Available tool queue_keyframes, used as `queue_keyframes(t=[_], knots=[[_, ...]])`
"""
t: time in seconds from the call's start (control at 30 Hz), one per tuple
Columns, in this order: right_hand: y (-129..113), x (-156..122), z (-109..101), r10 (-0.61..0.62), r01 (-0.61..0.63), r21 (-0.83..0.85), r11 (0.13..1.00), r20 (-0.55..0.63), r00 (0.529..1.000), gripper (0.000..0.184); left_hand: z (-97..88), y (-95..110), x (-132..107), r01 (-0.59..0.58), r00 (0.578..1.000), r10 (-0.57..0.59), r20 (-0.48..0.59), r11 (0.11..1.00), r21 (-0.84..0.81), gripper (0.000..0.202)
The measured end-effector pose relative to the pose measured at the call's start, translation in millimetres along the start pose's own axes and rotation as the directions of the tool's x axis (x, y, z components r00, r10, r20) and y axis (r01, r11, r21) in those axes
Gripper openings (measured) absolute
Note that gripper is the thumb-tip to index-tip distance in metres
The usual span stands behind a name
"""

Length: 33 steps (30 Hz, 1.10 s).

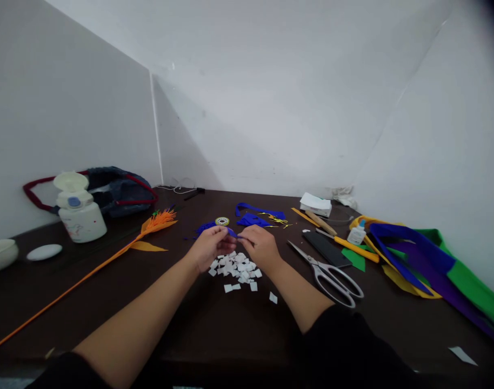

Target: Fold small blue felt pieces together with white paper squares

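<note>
The left hand (pixel 209 247) and right hand (pixel 260 247) pinch shut on one blue paper strip (pixel 232 233); white squares (pixel 237 268) heap at 6 o'clock, a finished orange flower (pixel 160 220) at 10.

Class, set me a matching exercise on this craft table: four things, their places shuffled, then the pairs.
1 scissors
2 glue bottle
3 white paper squares
4 blue strip

A pinched between left hand and right hand
B heaped just below both hands
C upright beside the yellow-handled tool
D flat, right of the right hand

Pairs: 1-D, 2-C, 3-B, 4-A
</note>
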State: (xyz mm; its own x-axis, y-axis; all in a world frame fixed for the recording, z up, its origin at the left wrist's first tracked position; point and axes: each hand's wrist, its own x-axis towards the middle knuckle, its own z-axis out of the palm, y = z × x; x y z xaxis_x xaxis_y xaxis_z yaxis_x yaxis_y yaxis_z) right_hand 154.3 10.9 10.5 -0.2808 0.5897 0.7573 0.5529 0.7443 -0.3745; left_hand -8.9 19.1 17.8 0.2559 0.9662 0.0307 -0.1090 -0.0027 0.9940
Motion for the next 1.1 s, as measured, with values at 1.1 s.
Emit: queue_keyframes(t=[1.1], knots=[[64,-9,15,0.222,-0.225,-0.041,0.974,0.405,0.887,0.006,-21.8,-14,17,-0.18,0.947,0.282,-0.156,0.864,0.469,0.039]])
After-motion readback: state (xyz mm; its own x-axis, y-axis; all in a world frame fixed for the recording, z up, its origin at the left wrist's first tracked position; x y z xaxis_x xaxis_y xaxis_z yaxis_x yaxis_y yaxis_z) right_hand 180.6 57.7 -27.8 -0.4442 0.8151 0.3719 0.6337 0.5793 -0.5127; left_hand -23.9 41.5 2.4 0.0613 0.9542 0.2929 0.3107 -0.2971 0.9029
